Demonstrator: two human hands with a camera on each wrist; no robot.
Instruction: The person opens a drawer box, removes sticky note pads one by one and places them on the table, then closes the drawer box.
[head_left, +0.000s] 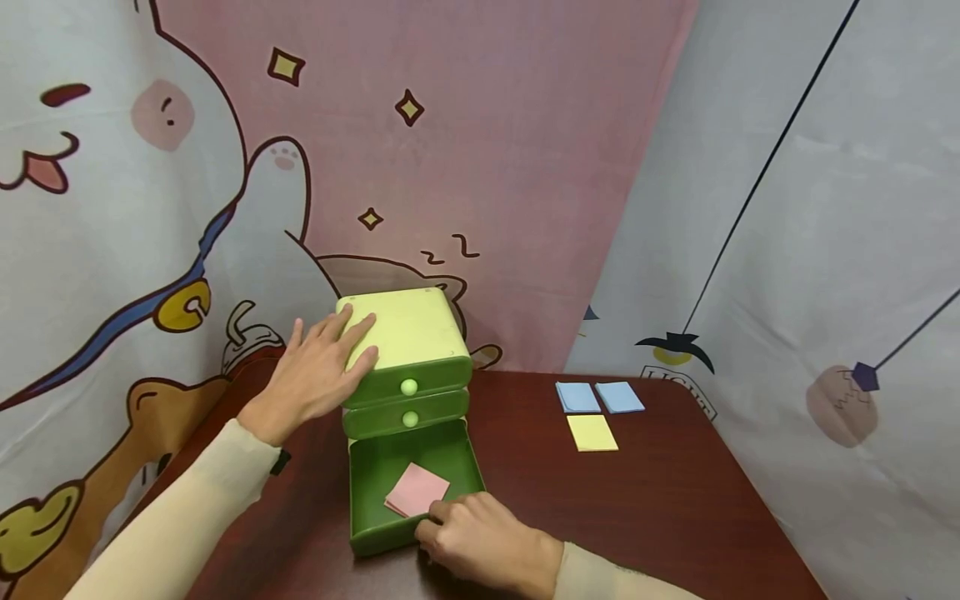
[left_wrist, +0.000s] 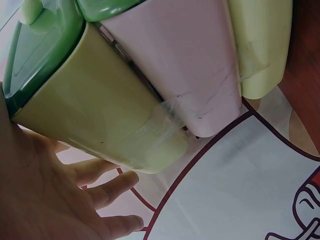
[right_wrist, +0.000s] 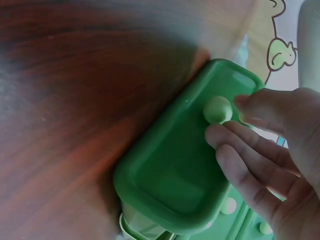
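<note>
A small chest of drawers (head_left: 405, 329), yellow on top with green drawer fronts, stands on the table. Its bottom drawer (head_left: 365, 487) is pulled out, and pink sticky notes (head_left: 417, 490) lie inside. With fingers spread, my left hand (head_left: 318, 371) rests on the chest's top left edge; the left wrist view shows the chest's side (left_wrist: 100, 110) beside that hand. My right hand (head_left: 487, 533) is at the bottom drawer's front. In the right wrist view its thumb and fingers are around the round light-green knob (right_wrist: 217, 110); the exact contact is partly hidden.
Two blue sticky-note pads (head_left: 577, 397) and a yellow sticky-note pad (head_left: 592, 433) lie on the dark red-brown table (head_left: 675, 500), right of the chest. A cartoon-printed cloth (head_left: 525, 167) hangs behind the table. The upper two drawers, with round knobs (head_left: 409, 387), are closed.
</note>
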